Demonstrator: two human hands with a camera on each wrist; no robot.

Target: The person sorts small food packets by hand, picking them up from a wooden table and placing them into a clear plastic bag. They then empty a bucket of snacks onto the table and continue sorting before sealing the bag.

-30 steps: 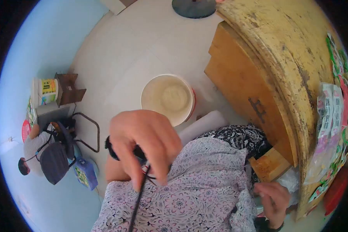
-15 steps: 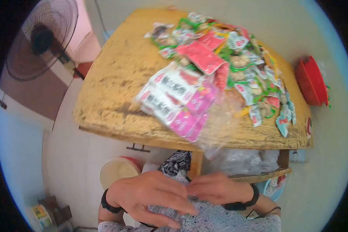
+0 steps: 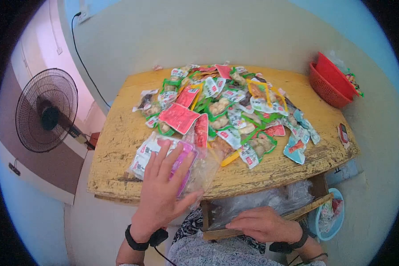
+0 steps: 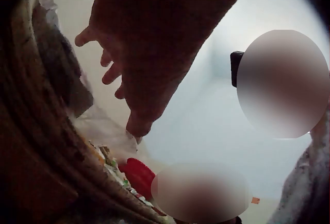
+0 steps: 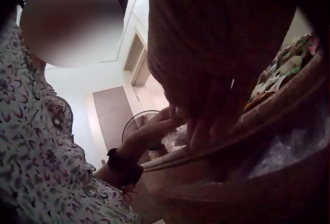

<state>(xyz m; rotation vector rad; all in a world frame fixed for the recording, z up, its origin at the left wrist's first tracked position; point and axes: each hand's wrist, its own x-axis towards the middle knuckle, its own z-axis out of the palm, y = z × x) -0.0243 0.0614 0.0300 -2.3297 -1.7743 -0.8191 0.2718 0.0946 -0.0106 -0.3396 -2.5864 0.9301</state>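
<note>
My left hand [image 3: 162, 188] reaches over the table's near edge with fingers straight and spread. It lies over the white and purple printed packets [image 3: 144, 153] and a clear plastic bag [image 3: 206, 170], partly hiding them. In the left wrist view the same hand [image 4: 134, 59] shows dark, fingers apart. My right hand [image 3: 266, 225] hovers at the front of an open wooden drawer [image 3: 292, 215], its fingers loosely bent with nothing visible in them. Clear plastic bags [image 3: 270, 199] fill that drawer.
Many small snack packets [image 3: 219, 106] are heaped on the worn yellow table [image 3: 115, 155]. Red baskets [image 3: 330, 86] stand at its back right, a phone-like object [image 3: 343, 133] at the right edge. A blue basin [image 3: 337, 221] sits below right; a fan [image 3: 46, 111] stands left.
The head view has swung up from the floor and bucket to the tabletop. My left hand has gone from my lap forward onto the packets; my right hand has parted from it, beside the drawer.
</note>
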